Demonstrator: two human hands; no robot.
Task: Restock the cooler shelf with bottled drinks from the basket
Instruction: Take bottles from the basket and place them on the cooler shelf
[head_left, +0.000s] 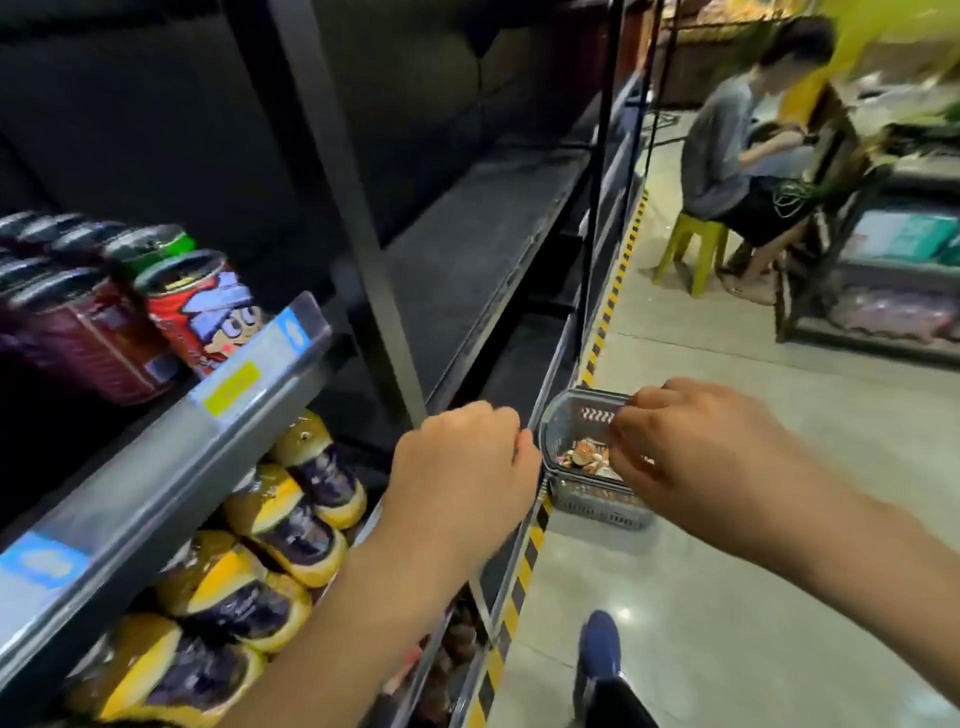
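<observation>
Left hand is curled into a fist, nothing seen in it, held out beside the cooler shelf. Right hand is curled too, over the basket; whether anything's pinched can't be told. The basket is parked on the pale floor at 3 o'clock of the left hand, just beside the hazard strip. Bottled drinks are lined up at 8 o'clock, cans at 10. A person is seated on a stool at 1 o'clock.

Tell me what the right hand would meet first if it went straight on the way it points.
The grey basket on the floor: the right hand points toward its open top, so the items inside probably come first. Depth is unclear; the hand may hang well above.
</observation>
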